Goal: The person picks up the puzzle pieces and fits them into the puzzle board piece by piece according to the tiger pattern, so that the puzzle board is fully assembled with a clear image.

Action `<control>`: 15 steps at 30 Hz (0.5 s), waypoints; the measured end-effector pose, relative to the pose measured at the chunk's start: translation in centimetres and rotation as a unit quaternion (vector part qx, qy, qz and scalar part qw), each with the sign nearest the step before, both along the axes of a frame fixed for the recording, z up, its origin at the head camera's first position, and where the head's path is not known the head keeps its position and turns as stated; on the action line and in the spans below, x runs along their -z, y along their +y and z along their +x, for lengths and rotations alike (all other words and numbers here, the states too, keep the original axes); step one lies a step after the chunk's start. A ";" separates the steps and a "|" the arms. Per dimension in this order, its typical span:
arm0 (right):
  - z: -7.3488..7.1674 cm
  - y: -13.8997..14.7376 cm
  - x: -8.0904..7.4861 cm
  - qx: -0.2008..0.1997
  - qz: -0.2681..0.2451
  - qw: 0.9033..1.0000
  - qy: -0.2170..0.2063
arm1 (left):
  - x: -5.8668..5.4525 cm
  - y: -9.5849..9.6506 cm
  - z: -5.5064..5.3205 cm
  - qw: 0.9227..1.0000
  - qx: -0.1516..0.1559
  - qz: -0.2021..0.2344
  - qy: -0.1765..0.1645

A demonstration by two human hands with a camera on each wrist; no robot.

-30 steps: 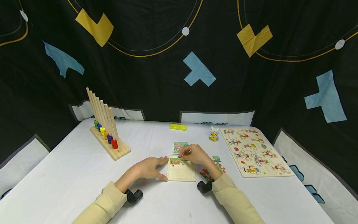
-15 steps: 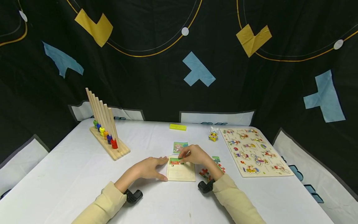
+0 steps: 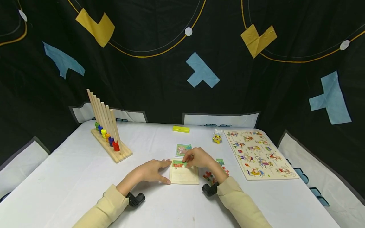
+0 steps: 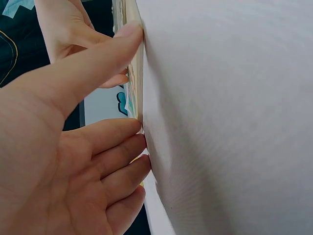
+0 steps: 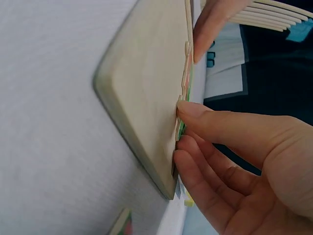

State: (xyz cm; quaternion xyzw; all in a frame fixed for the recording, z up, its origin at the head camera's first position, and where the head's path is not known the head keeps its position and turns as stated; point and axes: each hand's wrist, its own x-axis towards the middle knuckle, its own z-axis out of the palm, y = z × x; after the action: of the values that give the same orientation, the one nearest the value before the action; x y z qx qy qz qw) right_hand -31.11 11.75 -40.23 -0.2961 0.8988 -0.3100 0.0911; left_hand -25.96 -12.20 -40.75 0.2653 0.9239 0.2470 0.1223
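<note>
A shallow wooden puzzle tray (image 3: 183,177) lies on the white table between both hands. My left hand (image 3: 153,170) rests along its left side, thumb and fingers extended and their tips touching the edge. With thumb and fingers, my right hand (image 3: 199,158) pinches a green-topped jigsaw piece (image 5: 180,125) at the tray's upper part, partly hidden by the fingers. To its left, red and green jigsaw pieces (image 3: 178,164) sit in the upper left corner. Several loose pieces (image 3: 209,176) lie right of the tray, partly covered by the right forearm.
A picture card (image 3: 182,149) lies just behind the tray. Farther back are a yellow block (image 3: 181,129) and a small figurine (image 3: 217,136). A peg stand with coloured beads (image 3: 115,155) stands at left; a large picture board (image 3: 260,155) lies at right.
The right hand's fingertips shift very slightly at the pinched piece in the tray's upper part. The left hand stays at the tray's left edge.
</note>
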 end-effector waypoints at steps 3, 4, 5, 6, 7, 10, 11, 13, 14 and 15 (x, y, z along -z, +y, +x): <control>0.0 0.0 0.0 -0.016 -0.001 1.000 0.002 | 0.0 -0.1 0.0 1.000 0.001 -0.001 0.000; -0.1 0.1 0.0 -0.021 -0.001 1.000 0.005 | 0.0 -0.1 0.0 1.000 0.002 -0.001 0.001; -0.1 0.2 0.0 -0.026 -0.001 1.000 0.006 | 0.0 -0.1 0.0 1.000 0.003 0.000 0.000; -0.1 0.4 0.1 -0.031 -0.001 0.999 0.009 | 0.0 -0.1 -0.1 1.000 0.004 0.000 0.000; -0.1 0.6 0.1 -0.036 -0.002 0.999 0.010 | 0.0 -0.1 -0.1 1.000 0.004 0.000 0.000; 0.2 1.4 -0.2 -0.050 -0.011 0.999 0.018 | 0.0 0.0 0.0 1.000 0.001 -0.002 -0.002; 0.4 1.7 -0.3 -0.052 -0.016 0.998 0.021 | 0.0 0.0 0.0 1.000 -0.001 -0.002 -0.003; 0.8 2.5 -0.7 -0.052 -0.022 0.998 0.031 | 0.0 0.0 0.1 1.000 -0.003 -0.004 -0.003; 1.0 2.9 -1.0 -0.049 -0.024 0.998 0.037 | -0.1 0.0 0.1 1.000 -0.004 -0.004 -0.003; 1.1 3.4 -1.2 -0.043 -0.025 0.998 0.042 | -0.1 0.0 0.2 1.000 -0.005 -0.004 -0.004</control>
State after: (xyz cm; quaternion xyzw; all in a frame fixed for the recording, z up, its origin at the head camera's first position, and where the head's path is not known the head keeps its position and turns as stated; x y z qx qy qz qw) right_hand -29.99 15.12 -39.07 -0.3497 0.8801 -0.3157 0.0590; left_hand -25.78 -12.20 -40.67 0.2591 0.9257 0.2451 0.1260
